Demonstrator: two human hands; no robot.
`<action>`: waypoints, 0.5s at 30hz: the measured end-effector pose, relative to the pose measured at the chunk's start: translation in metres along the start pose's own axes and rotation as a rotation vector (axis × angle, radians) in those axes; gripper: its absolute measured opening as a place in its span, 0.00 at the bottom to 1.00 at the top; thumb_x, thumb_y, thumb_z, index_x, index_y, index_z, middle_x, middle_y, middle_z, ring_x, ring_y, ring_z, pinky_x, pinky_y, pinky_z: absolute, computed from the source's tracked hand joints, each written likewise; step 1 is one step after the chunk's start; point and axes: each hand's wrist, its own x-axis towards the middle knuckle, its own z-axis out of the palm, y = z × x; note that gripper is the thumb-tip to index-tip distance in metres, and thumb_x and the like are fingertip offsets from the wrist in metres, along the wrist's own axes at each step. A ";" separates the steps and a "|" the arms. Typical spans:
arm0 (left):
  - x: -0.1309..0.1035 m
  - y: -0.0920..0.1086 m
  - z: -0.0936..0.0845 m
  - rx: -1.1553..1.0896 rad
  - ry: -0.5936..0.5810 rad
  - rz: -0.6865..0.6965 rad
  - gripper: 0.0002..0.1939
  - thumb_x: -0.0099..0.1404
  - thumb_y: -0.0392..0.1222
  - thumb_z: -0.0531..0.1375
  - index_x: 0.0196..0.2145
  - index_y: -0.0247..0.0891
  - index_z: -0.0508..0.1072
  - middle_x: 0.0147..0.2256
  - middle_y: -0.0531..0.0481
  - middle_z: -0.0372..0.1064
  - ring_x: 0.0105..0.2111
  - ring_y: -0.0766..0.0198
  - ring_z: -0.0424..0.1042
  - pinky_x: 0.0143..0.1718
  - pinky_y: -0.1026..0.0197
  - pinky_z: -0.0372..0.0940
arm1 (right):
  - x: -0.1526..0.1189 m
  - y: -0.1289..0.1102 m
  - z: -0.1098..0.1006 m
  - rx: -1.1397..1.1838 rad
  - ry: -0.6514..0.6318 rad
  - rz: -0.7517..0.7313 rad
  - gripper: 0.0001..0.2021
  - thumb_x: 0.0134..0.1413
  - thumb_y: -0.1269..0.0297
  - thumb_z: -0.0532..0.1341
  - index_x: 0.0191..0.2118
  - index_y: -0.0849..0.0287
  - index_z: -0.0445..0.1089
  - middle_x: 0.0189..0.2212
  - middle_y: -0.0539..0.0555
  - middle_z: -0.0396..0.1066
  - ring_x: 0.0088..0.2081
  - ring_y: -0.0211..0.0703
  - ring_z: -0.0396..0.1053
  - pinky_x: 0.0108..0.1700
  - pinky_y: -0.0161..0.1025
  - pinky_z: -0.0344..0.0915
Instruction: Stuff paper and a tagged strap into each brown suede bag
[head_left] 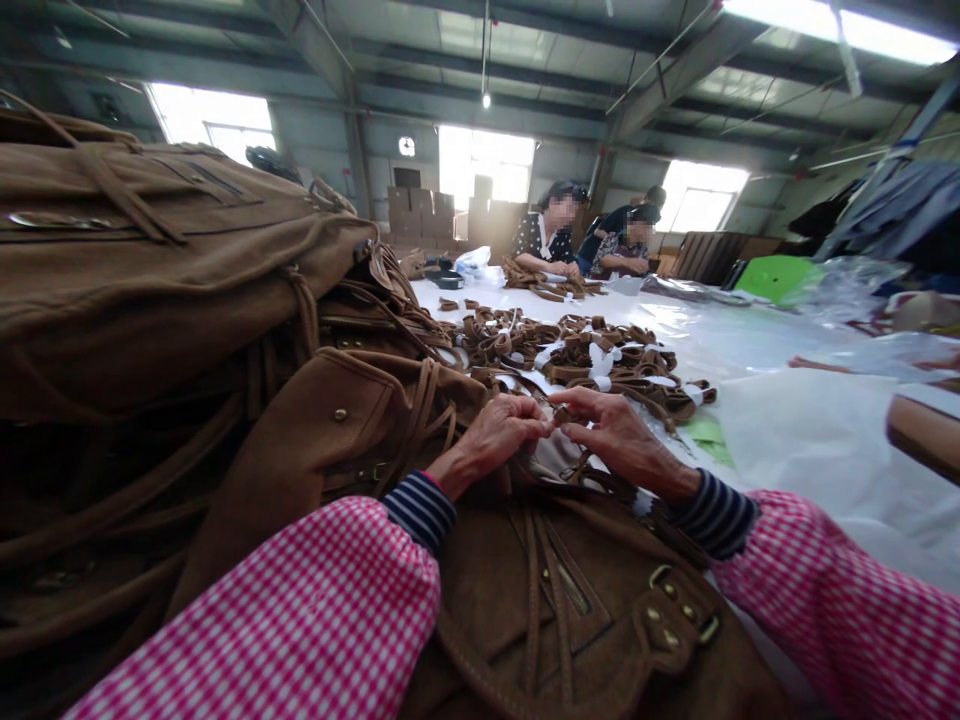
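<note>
In front of me lies a brown bag [487, 590] with straps, a zip and brass-coloured buckles. Over its upper edge my left hand [504, 432] is closed, thumb and fingertips pinched together. Facing it, my right hand [619, 438] pinches a small brown strap end [561, 413] between thumb and forefinger. The fingertips of both hands almost meet there, and they hide most of what the left ones hold. Just beyond is a heap of brown straps [570, 345], many bundled with white wrapping.
More brown bags [172, 270] are piled high on my left. White sheeting covers the table [795, 430]. Across it, several people [555, 235] work beside another strap heap [551, 280]. A green sheet [776, 278] and clear plastic [851, 285] lie at the right.
</note>
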 end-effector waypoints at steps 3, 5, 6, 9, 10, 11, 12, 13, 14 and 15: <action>0.001 -0.001 0.000 0.031 0.007 -0.003 0.09 0.55 0.44 0.61 0.25 0.36 0.71 0.21 0.55 0.66 0.24 0.67 0.63 0.28 0.63 0.56 | -0.001 -0.003 -0.002 -0.010 -0.018 -0.030 0.18 0.53 0.71 0.61 0.49 0.56 0.78 0.41 0.52 0.78 0.42 0.48 0.73 0.45 0.43 0.66; 0.002 -0.001 0.000 0.062 0.010 0.005 0.09 0.56 0.44 0.61 0.26 0.36 0.72 0.22 0.54 0.66 0.24 0.66 0.63 0.28 0.63 0.56 | -0.001 -0.004 -0.002 -0.013 -0.036 -0.047 0.16 0.54 0.71 0.60 0.47 0.55 0.78 0.40 0.52 0.79 0.42 0.48 0.73 0.46 0.43 0.66; 0.002 -0.001 0.000 0.075 0.008 0.008 0.09 0.56 0.44 0.61 0.25 0.36 0.72 0.22 0.54 0.67 0.24 0.66 0.63 0.28 0.63 0.56 | -0.001 -0.003 -0.002 -0.017 -0.037 -0.049 0.15 0.54 0.71 0.60 0.46 0.55 0.78 0.40 0.52 0.79 0.42 0.48 0.73 0.46 0.43 0.66; 0.001 0.000 -0.001 0.095 -0.002 0.002 0.09 0.56 0.44 0.61 0.25 0.36 0.72 0.21 0.54 0.67 0.24 0.66 0.63 0.28 0.63 0.56 | -0.001 0.000 -0.001 -0.021 0.008 -0.013 0.18 0.54 0.70 0.61 0.50 0.54 0.76 0.39 0.52 0.78 0.40 0.48 0.74 0.44 0.43 0.67; 0.001 0.000 -0.001 0.095 -0.002 -0.003 0.09 0.56 0.44 0.61 0.24 0.36 0.72 0.21 0.54 0.67 0.24 0.66 0.63 0.28 0.63 0.56 | -0.001 0.001 -0.001 -0.017 0.025 0.003 0.20 0.53 0.70 0.62 0.53 0.54 0.74 0.38 0.52 0.78 0.40 0.48 0.74 0.43 0.43 0.67; 0.001 0.000 -0.002 0.096 -0.001 -0.006 0.09 0.56 0.45 0.61 0.24 0.36 0.72 0.21 0.54 0.67 0.24 0.66 0.63 0.28 0.63 0.56 | 0.000 0.002 -0.001 -0.010 0.038 0.017 0.22 0.53 0.71 0.62 0.54 0.54 0.72 0.38 0.52 0.79 0.40 0.48 0.74 0.42 0.43 0.67; 0.001 0.000 -0.002 0.096 -0.001 -0.007 0.09 0.56 0.45 0.60 0.24 0.36 0.72 0.21 0.54 0.67 0.24 0.66 0.63 0.28 0.63 0.56 | 0.000 0.003 0.000 -0.001 0.045 0.025 0.23 0.52 0.71 0.63 0.55 0.54 0.71 0.39 0.52 0.79 0.40 0.49 0.75 0.42 0.43 0.67; 0.000 0.000 -0.002 0.096 -0.001 -0.005 0.09 0.56 0.45 0.60 0.25 0.36 0.72 0.21 0.54 0.67 0.24 0.66 0.63 0.28 0.63 0.56 | 0.000 0.003 0.000 0.009 0.044 0.027 0.23 0.51 0.71 0.63 0.55 0.54 0.71 0.40 0.53 0.79 0.42 0.50 0.75 0.43 0.43 0.67; 0.000 0.000 -0.002 0.096 -0.001 0.000 0.09 0.56 0.45 0.60 0.24 0.36 0.72 0.21 0.54 0.67 0.24 0.66 0.63 0.28 0.63 0.56 | 0.000 0.002 -0.001 0.019 0.037 0.024 0.23 0.51 0.71 0.63 0.54 0.55 0.71 0.42 0.53 0.79 0.44 0.51 0.75 0.44 0.44 0.67; 0.000 0.000 -0.002 0.096 -0.004 0.006 0.09 0.56 0.45 0.60 0.24 0.36 0.72 0.21 0.53 0.67 0.24 0.66 0.63 0.28 0.63 0.56 | 0.000 0.001 -0.001 0.025 0.026 0.018 0.22 0.51 0.72 0.63 0.53 0.55 0.72 0.44 0.54 0.79 0.47 0.52 0.75 0.45 0.44 0.67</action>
